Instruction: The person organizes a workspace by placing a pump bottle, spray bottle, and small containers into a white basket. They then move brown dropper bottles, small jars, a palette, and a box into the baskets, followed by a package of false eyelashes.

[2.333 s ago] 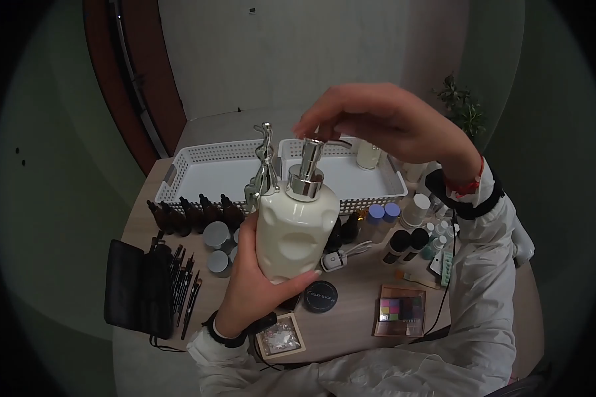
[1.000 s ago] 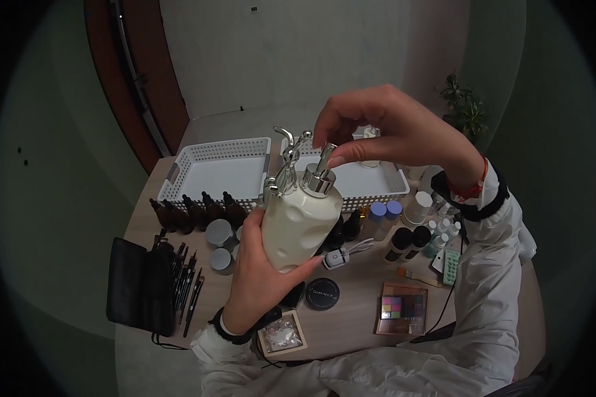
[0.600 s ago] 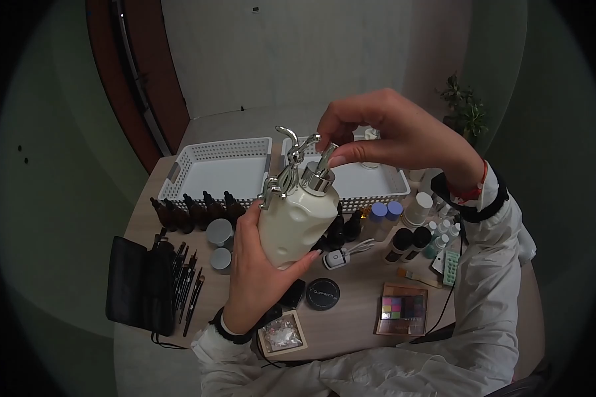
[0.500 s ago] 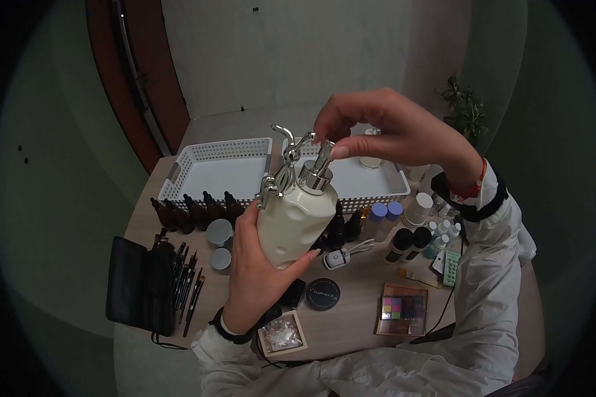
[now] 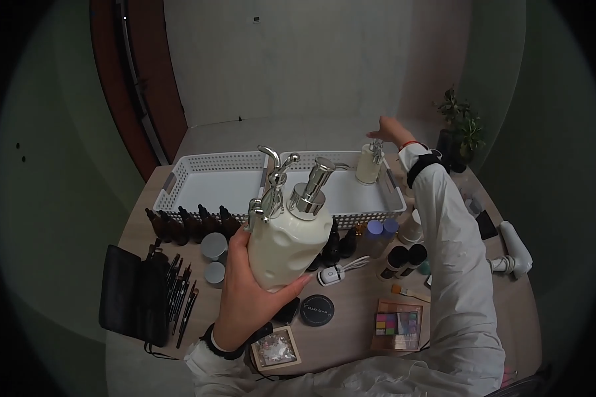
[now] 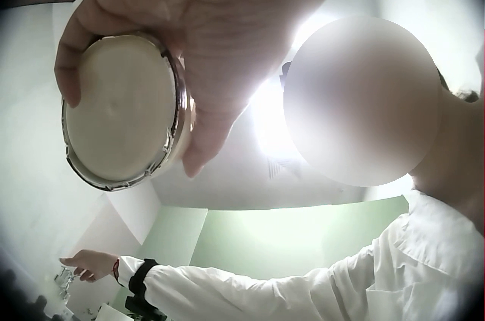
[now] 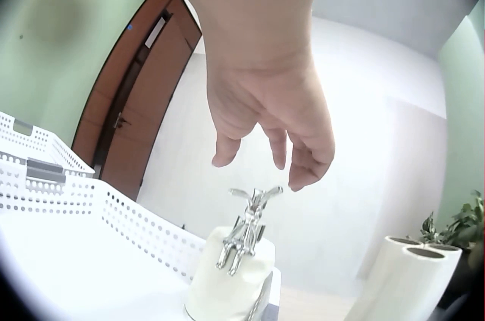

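Observation:
My left hand (image 5: 248, 301) grips a cream pump bottle (image 5: 286, 245) around its lower body, raised over the table. A silver rabbit-like figure (image 5: 271, 188) clings to the bottle's left shoulder, beside a silver pump head (image 5: 314, 185). Seen from the left wrist, the bottle's round base (image 6: 121, 112) faces the camera, fingers and thumb on either side. My right hand (image 5: 392, 131) reaches to the back right, above a second cream bottle (image 5: 367, 167) in the right basket. In the right wrist view its fingers hang loosely over that bottle's silver figure (image 7: 246, 234), with a gap between.
Two white perforated baskets, left (image 5: 222, 192) and right (image 5: 338, 192), stand at the back. Before them are dark dropper bottles (image 5: 205, 221), grey-lidded jars (image 5: 214, 246) and purple-capped bottles (image 5: 375, 230). A brush case (image 5: 134, 294), black round compact (image 5: 317, 310) and colour palette (image 5: 397, 324) lie nearer.
My right hand has left the held bottle's pump and moved to the back right, over the second bottle. The left hand keeps its grip, the bottle now slightly lower in view.

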The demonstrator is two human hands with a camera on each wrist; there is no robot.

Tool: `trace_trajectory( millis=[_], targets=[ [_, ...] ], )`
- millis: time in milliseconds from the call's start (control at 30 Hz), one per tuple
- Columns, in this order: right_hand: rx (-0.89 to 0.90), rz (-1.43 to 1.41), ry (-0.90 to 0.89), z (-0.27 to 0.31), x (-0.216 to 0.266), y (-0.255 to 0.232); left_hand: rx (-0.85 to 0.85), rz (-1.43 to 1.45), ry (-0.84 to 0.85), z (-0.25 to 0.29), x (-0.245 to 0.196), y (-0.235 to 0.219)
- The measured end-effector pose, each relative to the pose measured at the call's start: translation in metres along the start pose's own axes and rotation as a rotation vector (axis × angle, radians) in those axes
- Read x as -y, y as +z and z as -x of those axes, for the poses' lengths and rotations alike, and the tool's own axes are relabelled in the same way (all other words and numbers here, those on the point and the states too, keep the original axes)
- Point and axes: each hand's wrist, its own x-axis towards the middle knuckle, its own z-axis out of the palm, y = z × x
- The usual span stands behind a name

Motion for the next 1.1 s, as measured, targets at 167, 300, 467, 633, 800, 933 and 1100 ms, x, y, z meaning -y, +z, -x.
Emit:
trace_trajectory(
  millis=[167,300,467,633,800,933,1100],
  targets=[
    [0.002,-0.117,0.145,-0.025,-0.017,0.057,0.024,-0.015,-0.037,-0.003,0.004,-0.004],
    [-0.015,-0.091,0.167,-0.025,-0.02,0.061,-0.024,0.011,-0.006,-0.006,0.005,-0.003],
    [-0.122,-0.133,-0.108,-0.03,-0.031,0.066,-0.009,-0.024,0.003,-0.007,0.004,-0.003],
    [0.1,-0.153,-0.295,-0.007,-0.017,0.026,-0.011,-0.039,0.019,-0.006,0.003,-0.002],
    [0.19,-0.135,-0.475,-0.007,-0.032,0.025,-0.008,-0.066,0.014,-0.005,-0.001,-0.003],
    [-0.122,-0.197,-0.473,-0.003,-0.034,0.029,0.0,-0.046,0.012,-0.005,-0.003,-0.004],
    [-0.347,-0.303,-0.025,0.004,-0.008,0.024,-0.001,-0.051,0.011,-0.004,-0.004,-0.002]
  ],
)
